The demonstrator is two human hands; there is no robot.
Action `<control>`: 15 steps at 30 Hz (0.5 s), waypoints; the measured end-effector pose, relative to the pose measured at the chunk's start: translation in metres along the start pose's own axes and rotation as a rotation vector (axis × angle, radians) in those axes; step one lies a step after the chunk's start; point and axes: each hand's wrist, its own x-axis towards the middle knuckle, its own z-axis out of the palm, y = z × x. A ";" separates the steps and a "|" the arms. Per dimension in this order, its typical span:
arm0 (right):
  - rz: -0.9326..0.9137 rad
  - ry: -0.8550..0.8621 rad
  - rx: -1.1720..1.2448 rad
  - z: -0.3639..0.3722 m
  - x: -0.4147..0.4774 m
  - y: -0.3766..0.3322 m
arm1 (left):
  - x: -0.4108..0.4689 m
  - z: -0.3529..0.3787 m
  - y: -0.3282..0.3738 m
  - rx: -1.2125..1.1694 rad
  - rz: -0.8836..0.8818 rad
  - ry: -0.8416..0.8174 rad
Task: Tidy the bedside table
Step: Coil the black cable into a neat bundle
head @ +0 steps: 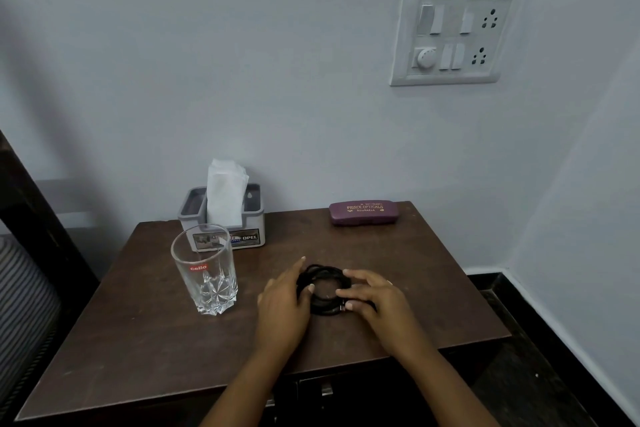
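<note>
Centrally on the surface [426, 291] lies a coiled black cable [322, 270]. Left hand [284, 303] pinches its left side, thumb inside the loop; right hand [379, 300] curls its fingers over the right side. Glass [205, 270] stands left; tissue box [255, 218] and spectacle case [363, 213] sit at the rear.

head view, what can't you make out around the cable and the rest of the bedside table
All in the head view:
- Coiled black cable: its ends lie under the left hand and right hand; grip or mere touch is unclear.
- Glasses case: shut, contents hidden.
- Tissue box: label partly behind the glass, and blurred.
- Drawer front: cut off by the bottom edge.
</note>
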 end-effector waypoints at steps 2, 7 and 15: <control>-0.004 0.003 -0.034 0.001 0.001 -0.002 | -0.001 0.001 -0.002 -0.070 0.008 0.057; 0.009 0.055 -0.039 0.005 0.002 -0.004 | 0.001 0.003 -0.004 -0.090 0.038 0.089; -0.017 0.100 -0.077 0.017 -0.002 -0.007 | 0.000 0.008 -0.004 0.054 0.049 0.070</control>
